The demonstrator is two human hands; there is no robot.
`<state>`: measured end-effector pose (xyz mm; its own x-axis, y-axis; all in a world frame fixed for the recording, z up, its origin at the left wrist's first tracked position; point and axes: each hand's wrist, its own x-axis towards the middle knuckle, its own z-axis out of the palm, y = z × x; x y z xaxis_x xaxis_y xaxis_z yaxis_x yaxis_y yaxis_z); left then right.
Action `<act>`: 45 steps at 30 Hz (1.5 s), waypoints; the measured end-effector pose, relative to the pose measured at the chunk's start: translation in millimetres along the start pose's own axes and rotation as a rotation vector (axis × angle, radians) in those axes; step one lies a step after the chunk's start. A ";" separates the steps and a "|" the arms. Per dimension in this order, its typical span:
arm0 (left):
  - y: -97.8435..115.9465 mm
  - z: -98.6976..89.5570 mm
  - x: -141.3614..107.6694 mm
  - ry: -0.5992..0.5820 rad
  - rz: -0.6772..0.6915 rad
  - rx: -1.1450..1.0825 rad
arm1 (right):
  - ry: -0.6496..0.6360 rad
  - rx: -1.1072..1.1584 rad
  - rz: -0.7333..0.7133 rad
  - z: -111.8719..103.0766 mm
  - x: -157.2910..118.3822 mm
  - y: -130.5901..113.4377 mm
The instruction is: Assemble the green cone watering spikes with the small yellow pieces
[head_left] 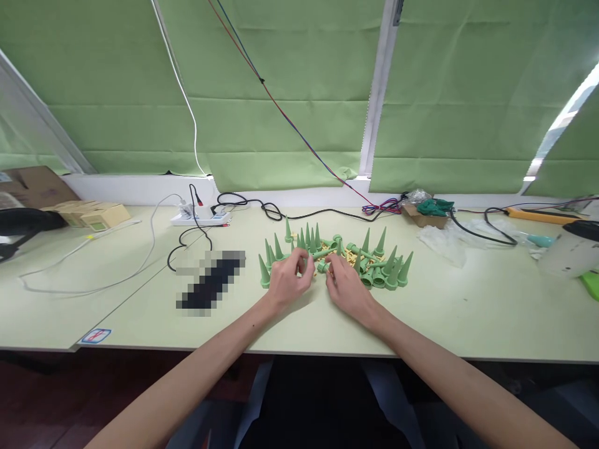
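Observation:
Green plastic cone spikes (405,269) stand and lie in a cluster at the middle of the table, with small yellow pieces (349,255) heaped among them. At the near left of the cluster, my left hand (291,275) has thumb and fingers curled into a pinch; whatever lies between the tips is hidden. Just to its right, my right hand (347,285) is bent inward with its fingertips closed at a small green plastic piece (322,267). The two hands are a short gap apart. Several upright spikes (264,272) stand left of my left hand.
A blurred dark object (210,284) lies to the left on the pale table (440,324). Behind it is a power strip (201,216) with cables. Yellow boxes (105,216) stand at far left. On the right are a small carton (423,217), clear plastic bags (442,243) and a white cup (571,252).

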<state>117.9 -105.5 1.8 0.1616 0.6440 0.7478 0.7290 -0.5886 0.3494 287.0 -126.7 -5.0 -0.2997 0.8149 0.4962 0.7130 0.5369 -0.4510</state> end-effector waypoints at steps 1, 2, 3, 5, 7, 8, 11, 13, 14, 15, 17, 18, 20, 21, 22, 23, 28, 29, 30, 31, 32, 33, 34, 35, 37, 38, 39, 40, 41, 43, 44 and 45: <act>1.1 -1.3 1.5 0.004 -0.037 -0.016 | 0.002 0.028 -0.003 2.9 -0.2 3.4; 2.1 -2.3 2.8 -0.008 -0.071 -0.029 | 0.005 0.049 -0.004 5.4 0.1 6.4; 3.0 -2.9 4.0 -0.032 -0.101 -0.036 | 0.013 0.064 -0.003 7.2 0.9 8.8; 4.2 -3.3 5.7 -0.098 -0.146 -0.028 | 0.027 0.093 -0.008 9.5 3.0 12.1; 4.5 -2.6 6.5 -0.161 -0.182 -0.003 | 0.039 0.121 -0.021 10.6 4.6 13.6; 4.3 -2.1 6.7 -0.186 -0.199 0.010 | 0.044 0.134 -0.027 11.0 5.1 13.9; 2.3 -0.2 6.9 -0.256 -0.243 0.035 | 0.061 0.166 -0.036 11.4 5.9 14.3; 0.1 1.3 6.8 -0.312 -0.252 0.050 | 0.078 0.193 -0.038 11.0 6.4 14.3; -1.2 2.2 6.7 -0.335 -0.252 0.054 | 0.089 0.206 -0.037 10.6 6.8 14.3; -2.5 3.0 6.6 -0.348 -0.252 0.055 | 0.101 0.219 -0.036 10.0 7.2 14.1; -4.7 4.7 6.6 -0.353 -0.255 0.045 | 0.126 0.234 -0.034 8.4 8.0 13.4; -5.5 5.3 6.8 -0.347 -0.260 0.033 | 0.138 0.239 -0.036 7.5 8.3 12.9; -6.2 5.9 7.7 -0.322 -0.275 0.008 | 0.162 0.254 -0.050 5.5 8.9 11.5; -6.1 5.8 8.5 -0.304 -0.285 -0.008 | 0.174 0.266 -0.062 4.6 9.1 10.7; -5.8 5.5 9.4 -0.281 -0.297 -0.026 | 0.186 0.281 -0.075 3.8 9.2 9.9; -5.4 5.1 10.3 -0.255 -0.312 -0.045 | 0.199 0.297 -0.088 3.2 9.2 9.0; -2.7 3.0 13.4 -0.156 -0.384 -0.119 | 0.235 0.380 -0.134 1.7 8.0 5.2; -2.3 2.9 13.4 -0.150 -0.390 -0.123 | 0.244 0.389 -0.146 1.7 7.7 4.8; -2.1 2.9 13.4 -0.146 -0.393 -0.125 | 0.253 0.393 -0.156 1.8 7.4 4.6; -1.9 3.0 13.2 -0.143 -0.394 -0.124 | 0.260 0.395 -0.164 1.8 7.2 4.4; -1.8 3.1 13.1 -0.139 -0.394 -0.121 | 0.263 0.395 -0.168 1.9 7.0 4.4; -1.8 3.3 12.9 -0.134 -0.392 -0.117 | 0.264 0.395 -0.169 1.9 7.0 4.4; -1.8 3.6 12.8 -0.128 -0.391 -0.113 | 0.263 0.394 -0.170 1.8 7.0 4.4; -1.9 3.8 12.7 -0.122 -0.390 -0.111 | 0.264 0.392 -0.170 1.8 7.1 4.5; -2.1 4.3 12.5 -0.108 -0.392 -0.109 | 0.267 0.384 -0.174 1.7 7.2 4.7; -2.1 4.5 12.4 -0.104 -0.394 -0.109 | 0.268 0.381 -0.176 1.9 7.3 4.9; -2.1 4.7 12.3 -0.103 -0.397 -0.111 | 0.268 0.380 -0.178 2.2 7.3 5.2; -2.1 4.9 12.3 -0.105 -0.399 -0.114 | 0.267 0.382 -0.181 2.7 7.3 5.6; -2.0 5.0 12.3 -0.108 -0.401 -0.117 | 0.266 0.384 -0.183 3.3 7.4 6.1; -1.5 5.1 12.5 -0.113 -0.405 -0.125 | 0.263 0.381 -0.188 4.5 7.7 7.3; -1.2 5.2 12.7 -0.112 -0.405 -0.127 | 0.259 0.376 -0.190 5.1 7.8 7.9; -0.8 5.2 12.8 -0.113 -0.403 -0.131 | 0.256 0.368 -0.193 5.6 8.0 8.4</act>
<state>122.9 -94.2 8.2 -0.0419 0.8799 0.4733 0.6596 -0.3315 0.6746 287.0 -114.5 -9.0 -0.2057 0.6378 0.7422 0.3748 0.7520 -0.5423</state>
